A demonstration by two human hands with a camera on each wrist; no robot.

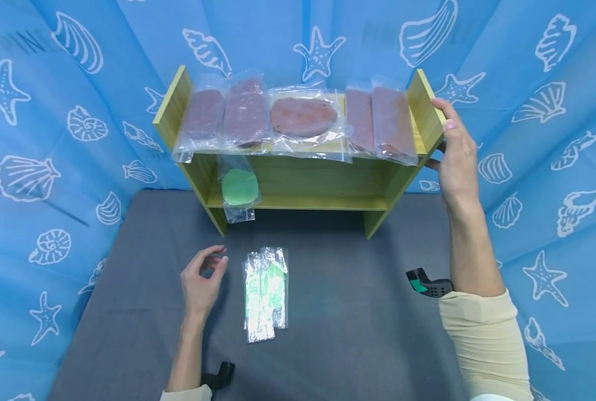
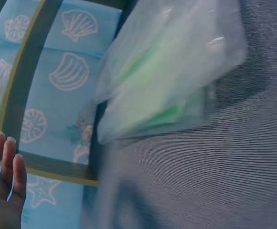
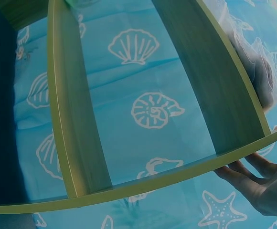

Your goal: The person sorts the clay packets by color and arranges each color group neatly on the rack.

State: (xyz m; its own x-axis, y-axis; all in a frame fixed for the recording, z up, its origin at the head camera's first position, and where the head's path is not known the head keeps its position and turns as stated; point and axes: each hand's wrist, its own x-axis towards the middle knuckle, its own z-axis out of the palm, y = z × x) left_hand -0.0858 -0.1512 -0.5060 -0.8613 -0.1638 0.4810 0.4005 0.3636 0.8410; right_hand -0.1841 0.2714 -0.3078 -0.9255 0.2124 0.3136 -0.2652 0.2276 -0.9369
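A small yellow-green wooden shelf [image 1: 323, 204] stands on the grey table. My right hand [image 1: 458, 161] touches the outer side of its right panel, fingertips along the edge; the right wrist view shows these fingers [image 3: 243, 179] against the panel from outside. My left hand [image 1: 201, 284] hovers over the table with loosely bent fingers and nothing between them, left of several clear bags with green pieces [image 1: 265, 292]. Those bags [image 2: 162, 76] look blurred in the left wrist view. Another clear bag with a round green piece [image 1: 240, 187] lies at the left of the lower shelf board, its end overhanging.
Clear bags with flat reddish-brown pieces line the upper board: two at left, an oval one [image 1: 304, 118] in the middle, two at right [image 1: 392, 120]. A blue curtain [image 1: 97, 100] with white shell prints hangs behind and around the grey table [image 1: 348, 323].
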